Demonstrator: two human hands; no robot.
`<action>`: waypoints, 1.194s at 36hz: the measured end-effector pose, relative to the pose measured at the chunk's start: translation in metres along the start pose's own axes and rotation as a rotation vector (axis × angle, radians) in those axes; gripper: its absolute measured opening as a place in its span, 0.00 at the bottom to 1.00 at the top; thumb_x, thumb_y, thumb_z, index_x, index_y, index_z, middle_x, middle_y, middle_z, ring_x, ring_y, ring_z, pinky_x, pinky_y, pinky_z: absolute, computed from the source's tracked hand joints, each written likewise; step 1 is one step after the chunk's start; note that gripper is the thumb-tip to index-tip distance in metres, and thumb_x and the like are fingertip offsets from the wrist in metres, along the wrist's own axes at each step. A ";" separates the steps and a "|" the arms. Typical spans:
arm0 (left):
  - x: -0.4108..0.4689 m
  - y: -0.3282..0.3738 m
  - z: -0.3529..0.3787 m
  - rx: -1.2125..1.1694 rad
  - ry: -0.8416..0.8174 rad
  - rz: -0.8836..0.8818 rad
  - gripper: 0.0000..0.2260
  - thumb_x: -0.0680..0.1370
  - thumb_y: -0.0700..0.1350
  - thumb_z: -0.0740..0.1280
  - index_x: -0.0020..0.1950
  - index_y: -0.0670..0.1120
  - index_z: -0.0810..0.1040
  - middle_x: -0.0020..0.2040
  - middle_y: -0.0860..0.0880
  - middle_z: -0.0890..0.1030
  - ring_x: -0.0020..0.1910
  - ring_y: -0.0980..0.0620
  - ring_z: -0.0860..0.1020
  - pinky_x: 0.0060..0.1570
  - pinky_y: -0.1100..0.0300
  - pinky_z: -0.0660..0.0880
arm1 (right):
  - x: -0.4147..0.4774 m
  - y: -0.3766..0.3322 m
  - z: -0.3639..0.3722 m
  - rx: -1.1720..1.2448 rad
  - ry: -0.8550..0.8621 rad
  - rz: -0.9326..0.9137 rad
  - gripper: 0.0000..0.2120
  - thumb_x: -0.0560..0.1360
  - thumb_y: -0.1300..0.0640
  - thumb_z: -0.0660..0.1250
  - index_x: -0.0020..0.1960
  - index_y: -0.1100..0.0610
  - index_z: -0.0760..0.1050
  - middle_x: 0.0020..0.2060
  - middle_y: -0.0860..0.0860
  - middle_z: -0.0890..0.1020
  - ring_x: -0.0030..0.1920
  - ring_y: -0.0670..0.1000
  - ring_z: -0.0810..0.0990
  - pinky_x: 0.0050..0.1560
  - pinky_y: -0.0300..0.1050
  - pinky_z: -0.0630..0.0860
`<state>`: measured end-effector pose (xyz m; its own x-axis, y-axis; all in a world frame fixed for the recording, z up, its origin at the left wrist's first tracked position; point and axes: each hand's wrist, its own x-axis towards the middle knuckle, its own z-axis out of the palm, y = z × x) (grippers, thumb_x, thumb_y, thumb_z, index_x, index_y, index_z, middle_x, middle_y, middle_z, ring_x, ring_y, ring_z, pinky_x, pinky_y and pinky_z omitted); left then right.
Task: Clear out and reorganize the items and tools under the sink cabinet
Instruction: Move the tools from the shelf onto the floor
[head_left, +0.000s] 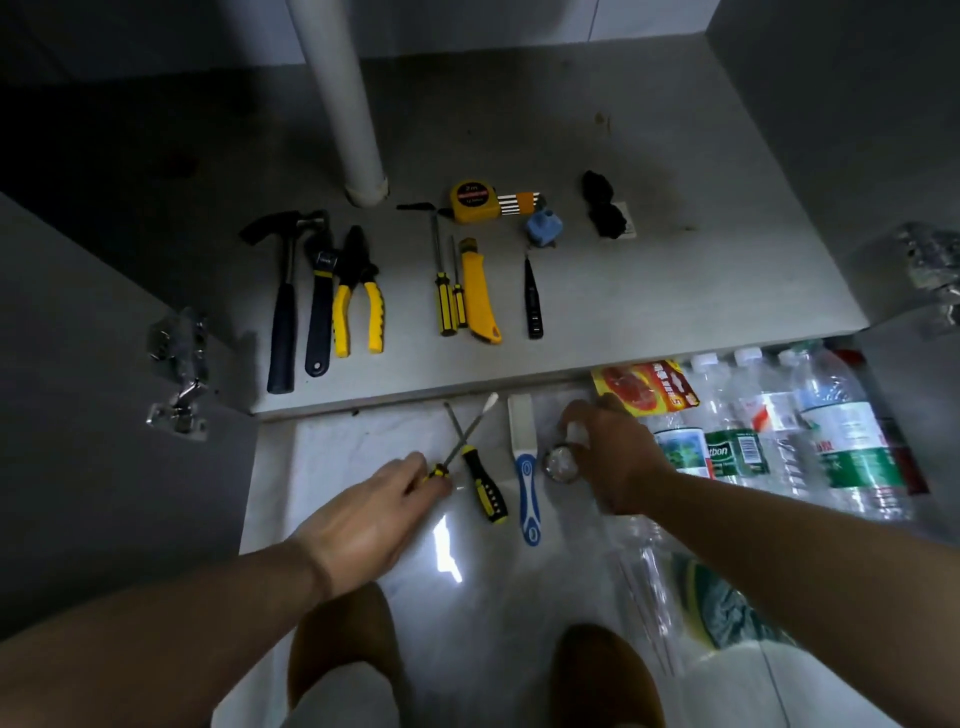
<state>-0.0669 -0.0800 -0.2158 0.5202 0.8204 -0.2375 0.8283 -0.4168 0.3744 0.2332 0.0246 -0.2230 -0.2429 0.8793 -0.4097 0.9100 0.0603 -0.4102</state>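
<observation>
Tools lie in neat rows on the cabinet floor (675, 270), at twelve o'clock from the crouching person. Toward ten o'clock a hammer (283, 312), a wrench (318, 312) and yellow pliers (358, 296) lie side by side, handles toward the front edge. Near the middle two screwdrivers (445, 301), a yellow knife (479, 296) and a black pen-like tester (534, 306) lie parallel. Behind them, at four o'clock of the white pipe (343, 104), a tape measure (471, 201) touches a set of hex keys (517, 202). A blue thing (540, 227) sits just in front of the keys, and a black bundle (601, 205) lies farther toward three o'clock.

On the tile floor (337, 447) below the cabinet edge, the left hand (363, 519) pinches the yellow-and-black handle of a thin screwdriver (467, 428). Its shaft points to one o'clock and crosses the shaft of a stubbier driver (485, 491) lying beside it. At three o'clock of that driver lies a scraper (524, 467), white with a blue handle. The right hand (608, 452) is curled round what looks like a small torch (561, 464), whose round glassy face shows. Plastic bottles (831, 441) and a red packet (644, 387) lie at three o'clock of that hand. A metal hinge (179, 364) shows at nine o'clock.
</observation>
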 end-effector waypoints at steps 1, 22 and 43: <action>-0.001 -0.005 0.005 0.020 -0.016 0.022 0.26 0.74 0.41 0.71 0.70 0.51 0.68 0.56 0.50 0.70 0.45 0.52 0.73 0.38 0.62 0.74 | 0.004 0.000 0.001 -0.001 0.004 0.016 0.10 0.77 0.57 0.69 0.56 0.48 0.76 0.58 0.53 0.73 0.53 0.56 0.78 0.52 0.43 0.75; 0.034 0.001 0.038 -0.264 -0.223 -0.292 0.20 0.83 0.47 0.63 0.75 0.48 0.69 0.71 0.50 0.67 0.68 0.48 0.74 0.68 0.54 0.71 | 0.034 -0.020 0.009 -0.096 -0.049 0.041 0.20 0.75 0.59 0.71 0.66 0.57 0.72 0.63 0.60 0.75 0.60 0.61 0.78 0.59 0.50 0.78; 0.101 -0.021 -0.081 -0.054 0.613 -0.715 0.18 0.76 0.46 0.69 0.65 0.49 0.72 0.61 0.43 0.72 0.61 0.42 0.71 0.58 0.47 0.71 | 0.025 -0.051 -0.047 0.156 0.516 -0.173 0.02 0.79 0.56 0.64 0.50 0.54 0.72 0.45 0.51 0.77 0.39 0.52 0.77 0.39 0.50 0.78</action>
<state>-0.0488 0.0439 -0.1749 -0.3206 0.9438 0.0804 0.8898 0.2710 0.3671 0.1960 0.0656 -0.1742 -0.1532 0.9821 0.1095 0.8017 0.1883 -0.5672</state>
